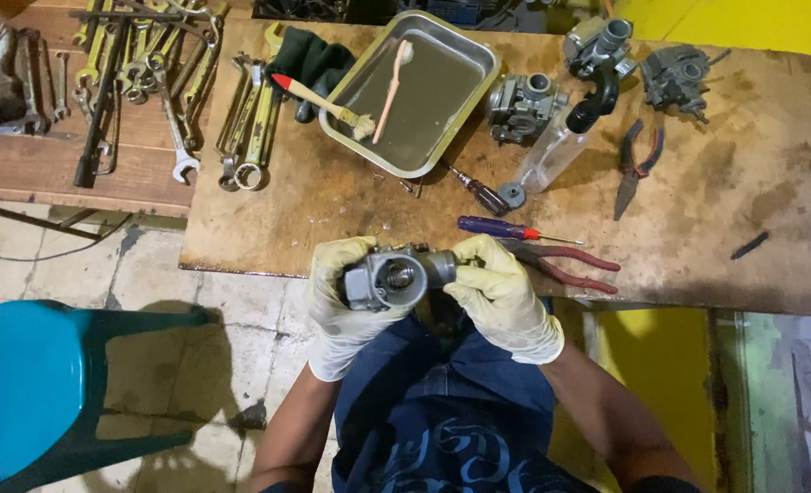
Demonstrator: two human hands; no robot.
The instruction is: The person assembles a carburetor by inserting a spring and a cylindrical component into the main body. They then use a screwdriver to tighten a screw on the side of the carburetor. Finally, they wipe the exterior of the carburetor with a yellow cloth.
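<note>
Your gloved left hand and right hand have fingers closed around a metal carburetor, low center of frame, off the surface. It looks heavy, rigid, probably oily; grip the body, not protruding fittings.

A metal tray of murky liquid is sitting on the table, holding a brush and a toothbrush. Left of the tray, wrenches are lying; right of it, carburetors and pliers are resting.
</note>
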